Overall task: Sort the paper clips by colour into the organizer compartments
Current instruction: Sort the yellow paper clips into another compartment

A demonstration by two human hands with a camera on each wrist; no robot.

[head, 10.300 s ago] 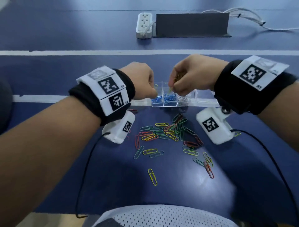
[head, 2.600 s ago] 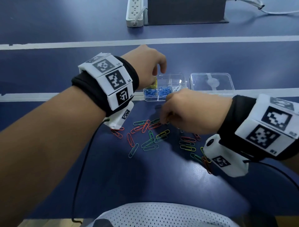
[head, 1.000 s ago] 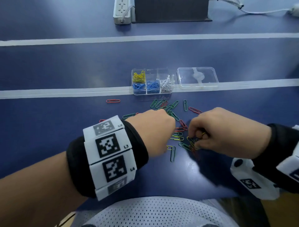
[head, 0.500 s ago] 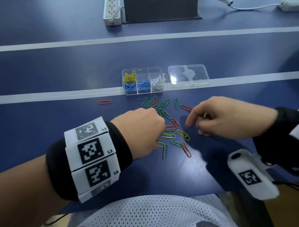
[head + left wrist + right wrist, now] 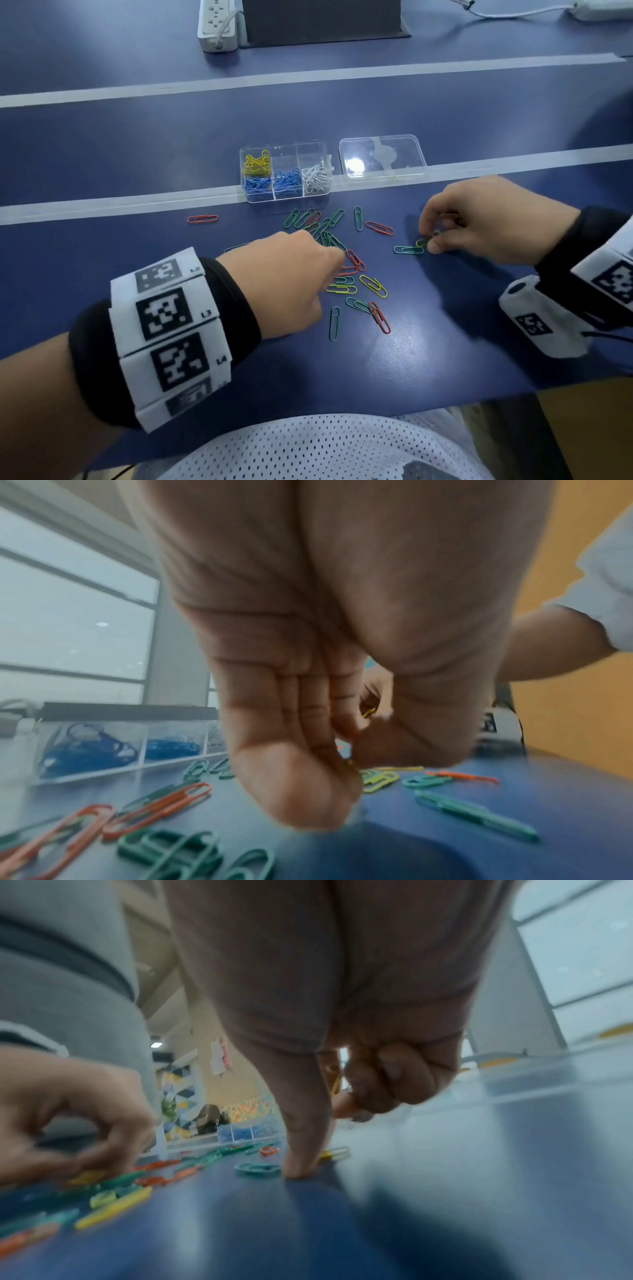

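The clear organizer point(image 5: 325, 150) stands at the table's middle, with yellow clips point(image 5: 256, 161) at back left, blue clips point(image 5: 274, 181) in two front compartments and white clips point(image 5: 317, 174) at right. Loose green, red and yellow clips point(image 5: 342, 260) lie in front of it. My left hand point(image 5: 337, 257) is curled over the pile; in the left wrist view its thumb and fingers point(image 5: 301, 783) pinch together with a bit of yellow clip point(image 5: 368, 712) showing. My right hand point(image 5: 428, 240) pinches a yellow clip point(image 5: 422, 242) on the table beside a teal clip point(image 5: 408, 250); its curled fingers point(image 5: 394, 1080) hold more yellow wire point(image 5: 336, 1083).
The organizer's clear lid point(image 5: 382, 157) lies just right of it. One red clip point(image 5: 202, 218) lies alone at left. A power strip point(image 5: 217, 24) and a dark box point(image 5: 322, 19) stand at the far edge. The table's near edge runs just in front of my body.
My right hand has moved right, out of the pile, down onto a yellow clip beside the teal one. My left hand has stayed curled over the pile.
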